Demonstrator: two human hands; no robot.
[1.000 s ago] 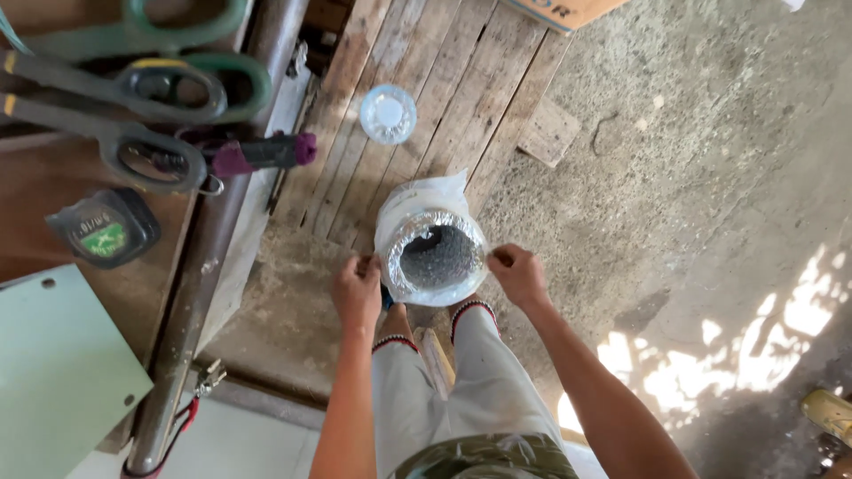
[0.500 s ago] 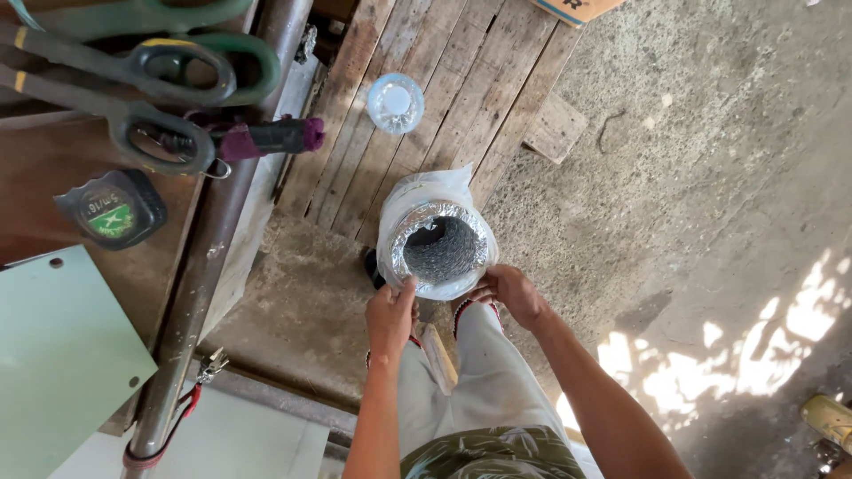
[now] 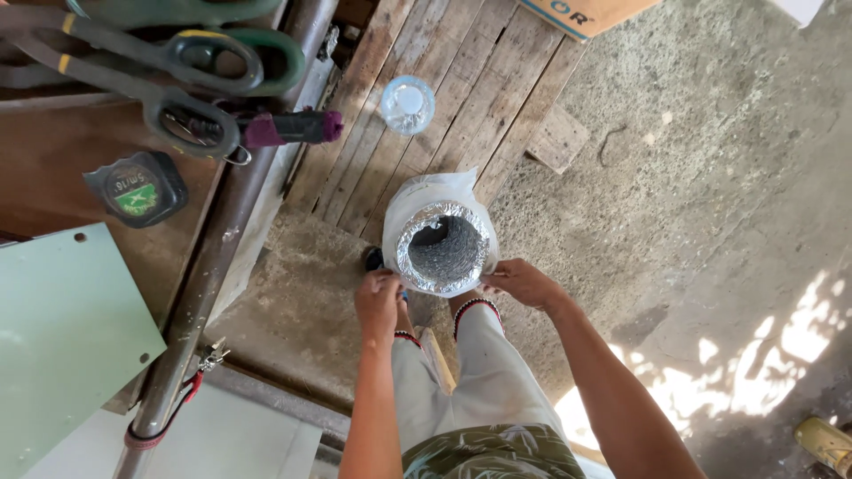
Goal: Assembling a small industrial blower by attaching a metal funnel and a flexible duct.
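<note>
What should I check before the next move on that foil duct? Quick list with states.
1. Left hand on the foil duct rim: ok, fingers touch the near edge.
2. Right hand on the rim: ok, at the right side.
3. Duct upright, mouth open: ok.
4. Plastic wrap off the mouth: ok, it sits around the outside.
5. Firmness of each grip: cannot tell.
6. Duct's base on the floor: cannot tell, hidden.

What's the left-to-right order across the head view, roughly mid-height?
Green panel → tape measure → metal pipe → left hand → foil duct → right hand → bare concrete floor.
</note>
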